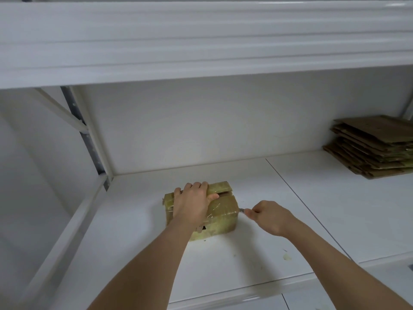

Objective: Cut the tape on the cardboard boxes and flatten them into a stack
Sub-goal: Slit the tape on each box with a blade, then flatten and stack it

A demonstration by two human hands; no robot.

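A small cardboard box (pixel 223 217), wrapped in yellowish clear tape, stands on the white shelf (pixel 279 220). One top flap at its far side is lifted. My left hand (pixel 193 203) lies over the box top, its fingers curled over the far edge and its thumb at the flap. My right hand (pixel 269 217) grips a small cutter (pixel 241 210); only the metal tip shows, touching the box's right top edge. A stack of flattened brown boxes (pixel 373 146) lies at the back right of the shelf.
An upper shelf (pixel 201 41) overhangs close above. A white back wall and a metal upright (pixel 89 139) close the left corner. Small tape scraps (pixel 287 257) lie near the front edge. A seam runs diagonally across the shelf board.
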